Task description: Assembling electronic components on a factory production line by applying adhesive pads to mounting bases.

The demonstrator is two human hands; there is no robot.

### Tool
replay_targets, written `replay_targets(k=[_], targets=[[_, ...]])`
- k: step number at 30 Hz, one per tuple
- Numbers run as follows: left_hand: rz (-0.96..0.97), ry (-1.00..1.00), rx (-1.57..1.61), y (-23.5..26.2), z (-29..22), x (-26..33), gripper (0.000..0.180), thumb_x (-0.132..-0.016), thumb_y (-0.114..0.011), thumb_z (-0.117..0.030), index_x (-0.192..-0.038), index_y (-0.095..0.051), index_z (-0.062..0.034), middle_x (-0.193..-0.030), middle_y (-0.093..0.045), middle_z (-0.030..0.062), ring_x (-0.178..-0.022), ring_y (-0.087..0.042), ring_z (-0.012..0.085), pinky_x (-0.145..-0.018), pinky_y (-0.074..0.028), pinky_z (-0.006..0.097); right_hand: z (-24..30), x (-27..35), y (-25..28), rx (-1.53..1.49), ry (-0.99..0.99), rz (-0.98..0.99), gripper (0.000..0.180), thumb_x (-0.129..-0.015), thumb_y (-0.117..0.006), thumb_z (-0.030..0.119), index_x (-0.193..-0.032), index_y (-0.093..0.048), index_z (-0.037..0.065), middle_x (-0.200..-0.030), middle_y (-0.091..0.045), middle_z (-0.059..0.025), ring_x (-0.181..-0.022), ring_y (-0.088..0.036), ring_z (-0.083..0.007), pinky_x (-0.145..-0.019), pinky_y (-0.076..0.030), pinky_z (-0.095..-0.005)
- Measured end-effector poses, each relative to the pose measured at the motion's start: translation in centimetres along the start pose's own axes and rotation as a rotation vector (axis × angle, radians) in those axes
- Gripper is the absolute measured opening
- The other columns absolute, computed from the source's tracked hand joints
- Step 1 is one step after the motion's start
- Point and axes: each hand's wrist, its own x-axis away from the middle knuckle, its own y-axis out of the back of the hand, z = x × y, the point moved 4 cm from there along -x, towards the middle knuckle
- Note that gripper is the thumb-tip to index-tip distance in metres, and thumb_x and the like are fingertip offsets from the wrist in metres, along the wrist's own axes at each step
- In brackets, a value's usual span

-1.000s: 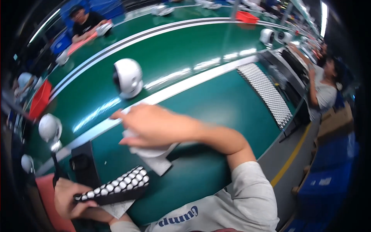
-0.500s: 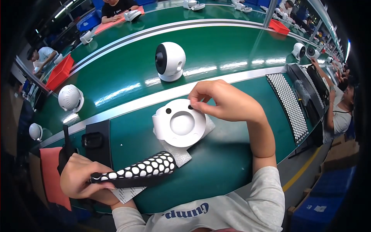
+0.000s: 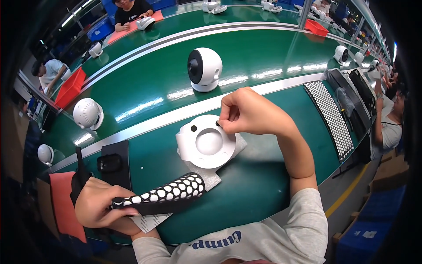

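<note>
Pinching a small dark dot between fingertips, the right hand [image 3: 250, 112] is pressing it onto the rim of the white round housing [image 3: 206, 143], which is lying flat on a pale foam pad [image 3: 211, 178] on the green bench [image 3: 263, 193], likely so its face is not getting scratched. The left hand [image 3: 99, 204] is clenching a curled black sheet of white round stickers [image 3: 169, 193], keeping it near for the picking. One black dot [image 3: 193, 128] is already sitting on the housing's left side. Beyond, a finished white ball-shaped camera [image 3: 204, 68] is standing on the belt [image 3: 145, 83]. Far left, a red bin [image 3: 70, 83] is sitting beside another person.
</note>
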Motion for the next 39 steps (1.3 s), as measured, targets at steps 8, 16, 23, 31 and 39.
replay_targets(k=[8,16,23,31,39], targets=[[-0.064,-0.006,-0.042,0.3,-0.5,-0.2,0.026,-0.062,-0.075,-0.017,-0.074,-0.059,-0.0006,-0.052,-0.055,0.0068,-0.040,-0.053,0.0202,-0.038,-0.035,0.022,-0.4,-0.1,0.7,0.051,-0.002,-0.011,0.027,-0.066,-0.063,0.009,-0.052,-0.041,0.002,-0.051,-0.051,-0.0024,-0.048,-0.045,-0.0067,-0.045,-0.036,-0.0234],[-0.493,0.102,-0.080,1.5,-1.8,-0.5,0.019,-0.062,-0.072,-0.009,-0.066,-0.055,-0.0022,-0.047,-0.046,0.0061,-0.038,-0.046,0.0171,-0.039,-0.030,0.024,5.5,2.1,-2.2,-0.085,0.466,-0.127,0.043,-0.074,-0.065,0.024,-0.103,-0.043,0.002,-0.098,-0.054,-0.0122,-0.095,-0.055,-0.0248,-0.080,-0.043,-0.0323],[-0.989,0.302,0.182,0.0,-1.3,-1.2,0.021,-0.063,-0.072,-0.014,-0.069,-0.062,0.0033,-0.056,-0.056,0.0030,-0.052,-0.048,0.0068,-0.050,-0.035,0.018,6.7,1.8,-4.2,-0.430,0.544,-0.200,0.044,-0.063,-0.075,0.007,-0.095,-0.045,0.001,-0.088,-0.051,-0.0041,-0.081,-0.053,-0.0080,-0.071,-0.043,-0.0213],[-0.724,0.158,0.555,0.3,0.5,-3.2,0.040,-0.057,-0.071,0.007,-0.093,-0.055,0.0024,-0.088,-0.059,0.0060,-0.079,-0.056,0.0101,-0.072,-0.044,0.022,6.8,1.6,-4.1,-0.376,0.534,-0.363,0.013,-0.070,-0.067,0.000,-0.074,-0.055,-0.002,-0.065,-0.057,-0.0030,-0.061,-0.053,-0.0049,-0.051,-0.040,-0.0180],[-0.893,0.173,0.569,0.3,1.3,-2.0,0.011,-0.060,-0.068,0.005,-0.066,-0.059,0.0010,-0.062,-0.059,0.0023,-0.057,-0.054,0.0064,-0.053,-0.041,0.017,7.5,1.3,-4.5,-0.323,0.545,-0.370,0.009,-0.073,-0.066,0.009,-0.074,-0.063,0.000,-0.060,-0.060,-0.0070,-0.049,-0.055,-0.0075,-0.043,-0.039,-0.0199]])
